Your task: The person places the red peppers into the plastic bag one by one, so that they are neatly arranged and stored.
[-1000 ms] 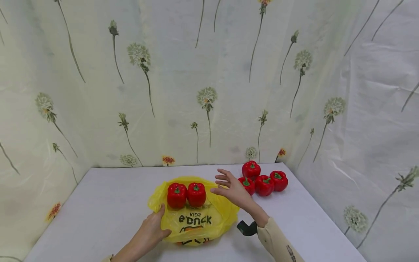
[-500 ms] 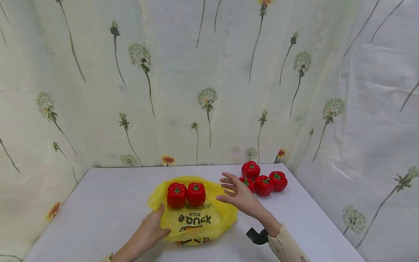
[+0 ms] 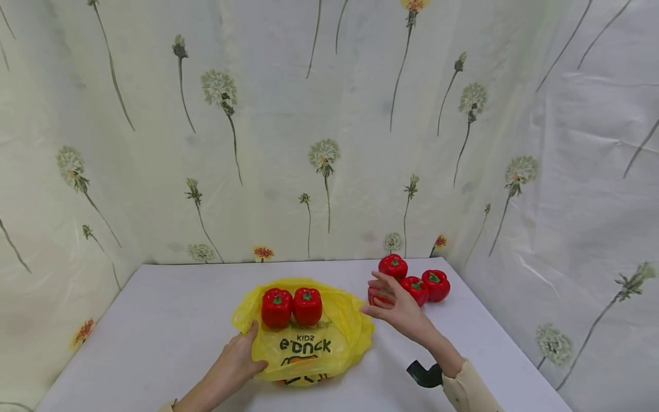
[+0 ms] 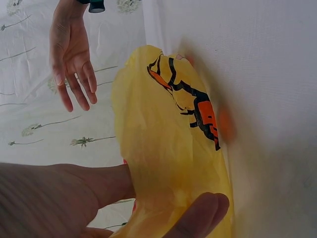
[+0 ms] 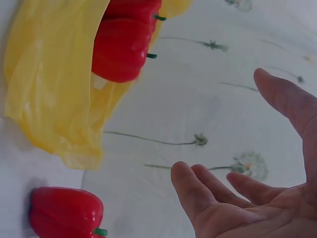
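Observation:
A yellow plastic bag (image 3: 355,340) with a printed duck lies mouth-up on the table. Two red bell peppers, a left one (image 3: 276,309) and a right one (image 3: 307,308), stand inside it. At the bag's left edge my left hand (image 3: 233,359) holds the plastic, its thumb (image 4: 200,218) outside and the other fingers hidden by the bag. My right hand (image 3: 407,313) hovers with nothing in it, fingers spread and slightly bent. It partly covers the nearest loose pepper (image 3: 378,296); I cannot tell from the head view whether it touches that pepper, but the right wrist view shows them apart.
More red bell peppers stand at the table's back right: a rear one (image 3: 393,266), a middle one (image 3: 417,289) and a right one (image 3: 436,285). A flower-printed curtain (image 3: 268,143) hangs behind the white table (image 3: 180,309) and along its sides. A black wrist device (image 3: 424,375) sits under the right wrist.
My right hand has moved right, from over the bag's right edge to the loose peppers. The left hand, the bag and the two peppers in it have stayed in place.

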Available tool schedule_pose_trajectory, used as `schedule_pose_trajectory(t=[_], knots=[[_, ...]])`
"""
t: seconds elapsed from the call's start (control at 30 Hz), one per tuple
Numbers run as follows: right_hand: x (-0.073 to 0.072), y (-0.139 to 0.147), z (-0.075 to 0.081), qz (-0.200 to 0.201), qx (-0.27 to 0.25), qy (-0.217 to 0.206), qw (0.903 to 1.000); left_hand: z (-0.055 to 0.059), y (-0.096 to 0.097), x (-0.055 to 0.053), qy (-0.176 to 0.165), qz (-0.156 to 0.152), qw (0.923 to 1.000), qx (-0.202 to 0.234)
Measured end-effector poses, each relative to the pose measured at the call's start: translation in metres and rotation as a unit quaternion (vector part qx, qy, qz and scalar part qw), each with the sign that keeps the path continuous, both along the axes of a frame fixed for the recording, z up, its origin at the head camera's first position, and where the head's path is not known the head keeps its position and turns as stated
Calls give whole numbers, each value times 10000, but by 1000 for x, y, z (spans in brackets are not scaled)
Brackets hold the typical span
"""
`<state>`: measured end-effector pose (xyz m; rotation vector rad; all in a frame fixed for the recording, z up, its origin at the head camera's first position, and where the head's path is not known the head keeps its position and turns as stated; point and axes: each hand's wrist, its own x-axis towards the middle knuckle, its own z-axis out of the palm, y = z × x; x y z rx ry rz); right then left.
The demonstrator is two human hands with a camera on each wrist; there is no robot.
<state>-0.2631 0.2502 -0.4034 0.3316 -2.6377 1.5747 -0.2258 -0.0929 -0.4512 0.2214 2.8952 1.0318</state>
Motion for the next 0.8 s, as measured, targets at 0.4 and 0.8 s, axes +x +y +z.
schedule_pose_trajectory(t=[0.4,0.8], knots=[[-4,14,-2,-244,59,-21,9997,-1,-1,0,36,4,10000,-48],[-24,35,-15,-792,155,-19,9967,-1,1,-1,-85,37,10000,6]])
